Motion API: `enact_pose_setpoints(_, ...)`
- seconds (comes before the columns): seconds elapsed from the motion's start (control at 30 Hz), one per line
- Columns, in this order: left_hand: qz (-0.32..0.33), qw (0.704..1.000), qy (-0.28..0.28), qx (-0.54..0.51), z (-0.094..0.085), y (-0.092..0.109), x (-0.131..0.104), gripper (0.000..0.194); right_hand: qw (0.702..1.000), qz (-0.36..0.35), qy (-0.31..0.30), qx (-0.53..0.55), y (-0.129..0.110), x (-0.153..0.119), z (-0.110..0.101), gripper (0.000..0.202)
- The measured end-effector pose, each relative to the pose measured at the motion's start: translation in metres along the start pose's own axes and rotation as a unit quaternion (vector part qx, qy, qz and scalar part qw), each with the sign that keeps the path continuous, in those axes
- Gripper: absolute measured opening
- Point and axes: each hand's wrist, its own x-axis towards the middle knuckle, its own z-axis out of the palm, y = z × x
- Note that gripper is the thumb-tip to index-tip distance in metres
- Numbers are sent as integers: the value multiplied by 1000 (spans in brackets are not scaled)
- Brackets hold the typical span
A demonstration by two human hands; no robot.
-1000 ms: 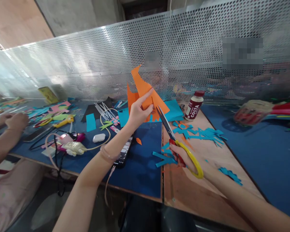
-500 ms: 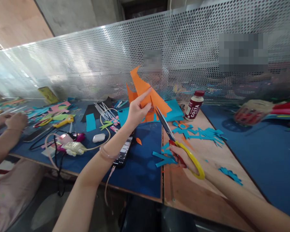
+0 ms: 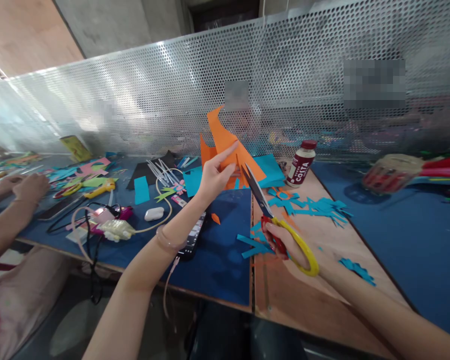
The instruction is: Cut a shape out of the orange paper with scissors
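Observation:
My left hand point(image 3: 218, 175) pinches a sheet of orange paper point(image 3: 243, 157) above the table, its cut edges curling up and to the left. In my right hand point(image 3: 285, 242) is a pair of scissors point(image 3: 262, 200) with yellow and red handles, fingers through the loops. The blade tips meet the lower right edge of the orange paper. Blue paper point(image 3: 273, 167) lies behind and below it. Under my left forearm a phone point(image 3: 193, 237) rests on the table, and a small orange scrap point(image 3: 215, 219) lies beside it.
Blue paper strips point(image 3: 322, 207) are scattered on the right near a dark red bottle point(image 3: 302, 164). To the left are a white earphone case point(image 3: 154, 214), cables and a yellow glue gun point(image 3: 100, 188). Another person's hands point(image 3: 30, 190) work at far left. A perforated metal screen point(image 3: 135, 100) stands behind.
The orange paper and my left hand have shifted slightly right and down. The scissors stay at the paper's edge, with only a small movement. The other person's hand has moved slightly right.

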Motion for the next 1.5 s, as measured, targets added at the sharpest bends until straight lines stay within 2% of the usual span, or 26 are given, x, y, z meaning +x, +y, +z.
enact_pose_setpoints(0.27,2,1000,22,8,-5,5,7,59,1000,13,-2,11,3,2,2,43)
enact_pose_setpoints(0.4,0,1000,11,8,-4,7,9,58,1000,5,-9,-2,4,3,1,46)
enact_pose_setpoints(0.57,-4,1000,1,-1,-4,7,8,61,999,37,0,8,5,2,1,46)
enact_pose_setpoints(0.67,0,1000,3,-11,-3,6,7,58,1000,11,-7,13,4,1,1,43)
enact_pose_setpoints(0.77,4,1000,-2,-18,0,6,5,55,1000,-20,-11,21,4,1,1,42)
enact_pose_setpoints(0.97,9,999,-15,-35,6,1,1,54,998,-5,-16,54,8,4,0,44)
enact_pose_setpoints(1.17,4,997,-19,-76,14,-4,-5,54,996,-19,-39,80,16,5,-1,48)
enact_pose_setpoints(1.27,2,995,-18,-97,19,-4,-10,54,992,-14,-52,111,13,2,0,48)
enact_pose_setpoints(1.5,6,996,-18,-82,28,-4,-17,55,990,-4,-35,138,4,-2,5,46)
